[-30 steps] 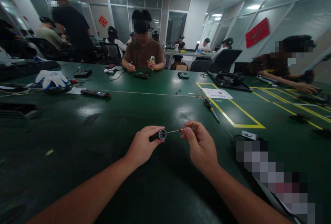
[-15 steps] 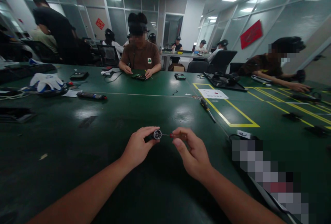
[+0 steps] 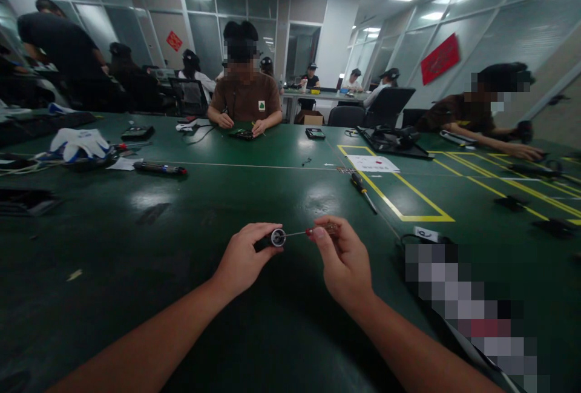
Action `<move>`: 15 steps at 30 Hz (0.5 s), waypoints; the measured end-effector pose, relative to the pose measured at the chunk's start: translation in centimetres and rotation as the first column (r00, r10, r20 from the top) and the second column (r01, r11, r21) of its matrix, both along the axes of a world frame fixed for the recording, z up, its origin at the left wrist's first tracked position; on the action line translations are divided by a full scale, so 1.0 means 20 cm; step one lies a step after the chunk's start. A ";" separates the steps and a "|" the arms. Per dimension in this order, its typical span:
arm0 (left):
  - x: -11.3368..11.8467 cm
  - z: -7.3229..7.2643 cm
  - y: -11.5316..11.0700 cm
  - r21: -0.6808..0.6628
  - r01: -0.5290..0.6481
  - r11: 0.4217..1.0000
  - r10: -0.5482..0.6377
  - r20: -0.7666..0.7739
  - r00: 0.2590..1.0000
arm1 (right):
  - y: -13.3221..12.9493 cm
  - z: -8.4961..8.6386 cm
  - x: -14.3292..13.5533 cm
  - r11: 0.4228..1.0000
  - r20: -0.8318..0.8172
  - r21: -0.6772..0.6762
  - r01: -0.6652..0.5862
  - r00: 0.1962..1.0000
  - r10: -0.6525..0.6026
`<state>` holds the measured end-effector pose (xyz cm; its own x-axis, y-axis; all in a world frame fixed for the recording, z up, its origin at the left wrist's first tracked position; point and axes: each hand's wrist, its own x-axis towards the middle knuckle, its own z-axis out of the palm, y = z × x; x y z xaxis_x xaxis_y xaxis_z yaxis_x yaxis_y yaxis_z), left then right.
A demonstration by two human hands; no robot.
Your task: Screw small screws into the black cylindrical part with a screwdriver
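My left hand (image 3: pixel 249 252) is closed around a dark cylindrical part (image 3: pixel 278 237) with a silvery round open end facing me. Its exact kind is unclear, and the fingers hide most of its body. To the right, my right hand (image 3: pixel 344 254) grips a small screwdriver (image 3: pixel 310 232) by its clear handle with a red collar. The thin metal shaft points left, and its tip reaches the round end of the cylinder. Whether the tip is inside or just in front of the rim I cannot tell. Both hands are held above the green table (image 3: pixel 195 332).
Beyond my hands lies a yellow-black screwdriver (image 3: pixel 363 192) beside yellow tape (image 3: pixel 426 219). A black pen-like tool (image 3: pixel 160 169) and white gloves (image 3: pixel 80 145) lie at left. A blurred dark-edged object (image 3: pixel 472 314) is at right. Co-workers (image 3: pixel 245 99) sit across the table.
My right hand has moved slightly right and up, its fingers now closed more tightly on the screwdriver handle, and more shaft shows. The left hand is nearly still.
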<state>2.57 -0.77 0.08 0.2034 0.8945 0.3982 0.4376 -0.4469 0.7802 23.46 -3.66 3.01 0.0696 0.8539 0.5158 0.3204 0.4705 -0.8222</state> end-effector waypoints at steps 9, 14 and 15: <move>0.00 0.01 0.00 0.001 -0.007 1.000 0.007 0.025 1.000 | -0.02 0.02 0.00 0.999 0.097 0.037 -0.008 0.995 0.005; -0.01 0.00 0.00 -0.001 -0.018 1.000 0.018 0.025 1.000 | -0.03 0.04 0.00 0.998 0.164 0.056 -0.032 0.986 0.023; -0.01 -0.01 0.01 0.000 -0.021 1.000 0.021 0.026 0.999 | -0.03 0.04 0.00 0.998 0.174 0.047 -0.042 0.984 0.033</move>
